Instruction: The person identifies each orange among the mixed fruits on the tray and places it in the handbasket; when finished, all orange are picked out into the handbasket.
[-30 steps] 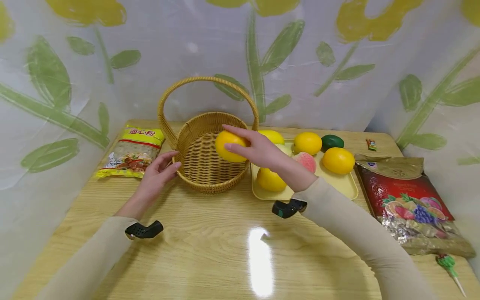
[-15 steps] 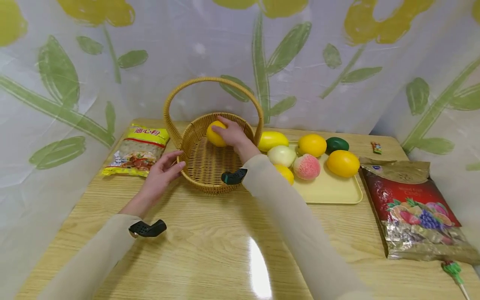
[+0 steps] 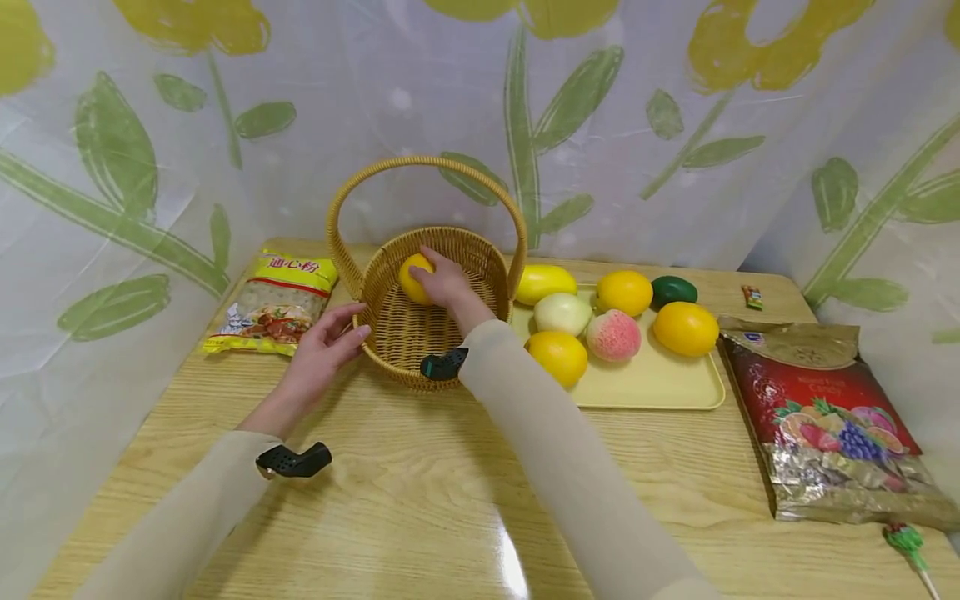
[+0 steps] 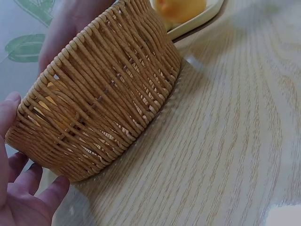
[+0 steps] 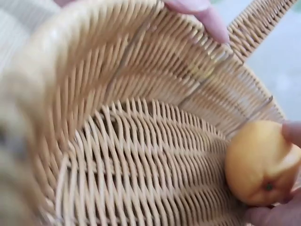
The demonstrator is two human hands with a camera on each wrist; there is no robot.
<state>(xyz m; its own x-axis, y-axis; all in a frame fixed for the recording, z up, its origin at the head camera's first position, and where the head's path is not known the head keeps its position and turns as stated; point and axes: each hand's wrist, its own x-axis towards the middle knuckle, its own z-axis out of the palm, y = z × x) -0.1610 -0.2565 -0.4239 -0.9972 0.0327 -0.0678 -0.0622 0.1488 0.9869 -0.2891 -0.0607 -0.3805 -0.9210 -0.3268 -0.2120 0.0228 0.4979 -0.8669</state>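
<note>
A wicker basket (image 3: pixel 420 350) with a tall arched handle stands on the table. My left hand (image 3: pixel 324 348) holds its left rim, thumb at the top edge and fingers against the outer wall, as the left wrist view shows. Inside the basket my right hand (image 3: pixel 448 287) grips an orange (image 3: pixel 414 279) low at the back left. In the right wrist view the orange (image 5: pixel 258 162) sits by the woven floor and side wall, with fingertips around its right side. Part of the orange is hidden by the hand.
Right of the basket, a yellow tray (image 3: pixel 652 387) bears several fruits, among them a pink peach (image 3: pixel 613 335) and another orange (image 3: pixel 557 358). A pasta bag (image 3: pixel 273 304) lies at left. A red candy bag (image 3: pixel 832 417), small wrapped candy (image 3: pixel 752 297) and lollipop (image 3: pixel 906 542) are at right.
My right hand has carried the orange left and down, from above the basket's right side to its back left inside. My left hand has stayed at the rim.
</note>
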